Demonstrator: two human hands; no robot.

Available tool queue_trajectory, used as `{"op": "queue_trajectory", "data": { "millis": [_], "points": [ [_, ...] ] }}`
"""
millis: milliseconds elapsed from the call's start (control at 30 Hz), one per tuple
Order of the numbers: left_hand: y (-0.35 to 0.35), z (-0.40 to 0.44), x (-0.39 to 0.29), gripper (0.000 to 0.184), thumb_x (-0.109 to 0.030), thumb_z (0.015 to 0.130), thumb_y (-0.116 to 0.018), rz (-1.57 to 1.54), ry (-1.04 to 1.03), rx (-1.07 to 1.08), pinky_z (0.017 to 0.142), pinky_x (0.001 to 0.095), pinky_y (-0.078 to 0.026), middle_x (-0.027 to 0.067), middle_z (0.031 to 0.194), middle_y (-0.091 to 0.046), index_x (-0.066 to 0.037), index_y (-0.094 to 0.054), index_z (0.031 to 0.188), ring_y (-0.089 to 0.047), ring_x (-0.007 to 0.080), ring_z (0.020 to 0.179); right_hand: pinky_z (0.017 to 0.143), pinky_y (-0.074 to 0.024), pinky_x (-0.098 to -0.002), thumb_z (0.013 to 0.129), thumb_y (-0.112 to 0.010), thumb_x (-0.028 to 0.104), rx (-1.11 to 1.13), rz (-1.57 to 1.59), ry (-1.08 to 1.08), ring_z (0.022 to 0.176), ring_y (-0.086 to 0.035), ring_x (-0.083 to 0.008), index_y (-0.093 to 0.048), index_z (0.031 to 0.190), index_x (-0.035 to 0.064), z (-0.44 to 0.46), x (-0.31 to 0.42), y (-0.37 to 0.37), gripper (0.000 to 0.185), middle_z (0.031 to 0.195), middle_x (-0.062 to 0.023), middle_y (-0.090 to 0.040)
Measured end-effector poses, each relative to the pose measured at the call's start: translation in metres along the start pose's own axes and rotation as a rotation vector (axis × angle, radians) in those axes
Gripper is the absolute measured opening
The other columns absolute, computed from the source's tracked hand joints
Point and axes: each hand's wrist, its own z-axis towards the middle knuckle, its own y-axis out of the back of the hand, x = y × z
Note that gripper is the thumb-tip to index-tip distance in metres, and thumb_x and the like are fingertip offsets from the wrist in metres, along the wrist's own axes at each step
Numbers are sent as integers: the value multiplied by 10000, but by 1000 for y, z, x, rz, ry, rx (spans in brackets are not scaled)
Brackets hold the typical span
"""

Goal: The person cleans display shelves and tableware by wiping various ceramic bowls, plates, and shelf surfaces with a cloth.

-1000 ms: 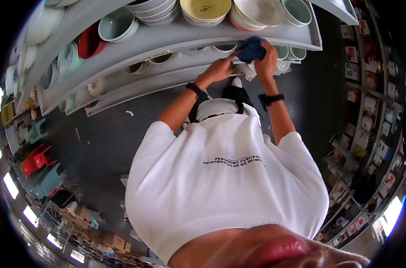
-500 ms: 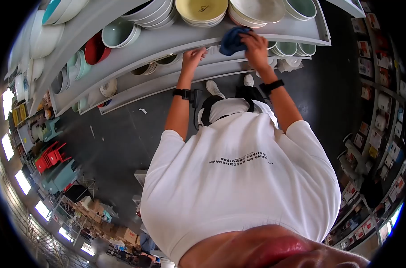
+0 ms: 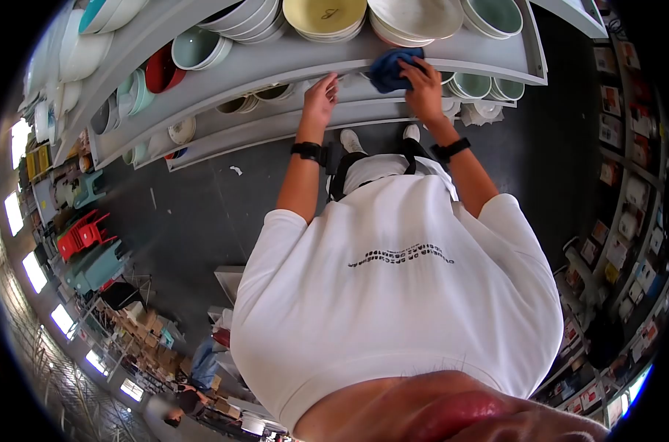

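Note:
My right hand (image 3: 424, 92) grips a dark blue cloth (image 3: 393, 71), bunched against the front edge of the grey shelf (image 3: 489, 68). My left hand (image 3: 320, 99) is just short of the same edge, to the left of the cloth. Its fingers are partly extended and loosely curled, with nothing seen in them. Behind the cloth, on the shelf, sit stacked white bowls (image 3: 417, 16) and stacked yellow bowls (image 3: 325, 16). A green bowl (image 3: 494, 16) stands at the right end.
Lower shelf levels hold more green bowls (image 3: 470, 85). Further left are a red bowl (image 3: 163, 68) and a pale green bowl (image 3: 200, 48). Red chairs (image 3: 84, 234) and cardboard boxes (image 3: 146, 324) are at the far left. Another person (image 3: 191, 398) is at the lower left.
My left hand has drawn back slightly from the shelf edge, and its fingers have loosened. The cloth has shifted slightly along the edge, still in my right hand. The view has shifted a little.

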Motion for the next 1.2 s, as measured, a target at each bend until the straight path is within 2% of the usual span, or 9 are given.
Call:
{"op": "queue_trajectory", "data": {
  "millis": [133, 300, 467, 600, 800, 900, 1033, 1167, 1200],
  "points": [
    [-1, 1, 3, 146, -227, 875, -758, -146, 51, 20, 677, 271, -413, -63, 825, -612, -140, -690, 971, -542, 88, 736, 988, -427, -428, 587, -640, -48, 77, 44, 42, 1267, -536, -287, -634, 984, 75, 10, 1, 12, 416, 1284, 8, -660],
    [2, 5, 1, 136, -211, 855, -760, -184, 50, 22, 655, 275, -406, -63, 798, -599, -142, -690, 949, -530, 86, 698, 1056, -411, -444, 595, -636, -57, -39, -56, -56, 1245, -561, -294, -648, 987, 77, -15, -81, 48, 415, 1238, 0, -680],
    [2, 0, 0, 136, -203, 830, -773, -199, 46, 30, 642, 280, -402, -66, 769, -581, -138, -680, 906, -522, 83, 677, 906, -400, -428, 652, -638, -24, -223, -259, -241, 1180, -592, -273, -680, 980, 130, -22, -133, 94, 364, 1106, -4, -704],
    [0, -6, -2, 124, -192, 838, -762, -201, 29, 34, 635, 273, -399, -61, 761, -574, -131, -664, 884, -505, 81, 663, 924, -402, -450, 609, -632, -3, -219, -290, -297, 1174, -587, -293, -672, 1003, 131, -23, -125, 76, 418, 1105, -21, -699],
    [-3, -28, 1, 128, -190, 844, -757, -214, -19, 37, 635, 272, -398, -55, 781, -566, -127, -650, 878, -499, 81, 675, 1011, -420, -455, 599, -682, -7, 10, -58, -29, 1289, -513, -321, -647, 1028, 73, 2, -17, 17, 438, 1302, -49, -635],
    [-1, -31, 4, 117, -193, 865, -738, -178, -53, 24, 656, 274, -402, -48, 795, -566, -129, -645, 894, -501, 84, 688, 989, -432, -455, 611, -675, -2, 54, 11, 68, 1296, -507, -310, -637, 1023, 84, 12, 9, -3, 423, 1342, -31, -615],
    [8, -32, 5, 114, -203, 885, -724, -89, -103, 65, 682, 277, -407, -39, 811, -571, -122, -654, 921, -503, 82, 704, 980, -439, -429, 615, -676, -13, 95, 10, 150, 1270, -525, -312, -640, 1024, 100, 11, -13, 14, 426, 1308, -21, -630],
    [25, -53, 4, 140, -223, 886, -740, 30, -119, 74, 671, 265, -402, -32, 837, -583, -114, -659, 920, -506, 72, 721, 1033, -425, -446, 610, -681, -32, -26, -136, -31, 1287, -517, -317, -635, 1013, 90, -18, -79, 51, 423, 1317, -8, -630],
    [32, -57, 4, 167, -238, 878, -754, 84, -124, -13, 649, 254, -399, -23, 818, -592, -93, -673, 902, -510, 74, 710, 1034, -422, -451, 615, -673, -37, -49, -174, -78, 1281, -521, -320, -637, 1013, 87, -22, -89, 64, 419, 1309, -6, -634]
  ]
}}
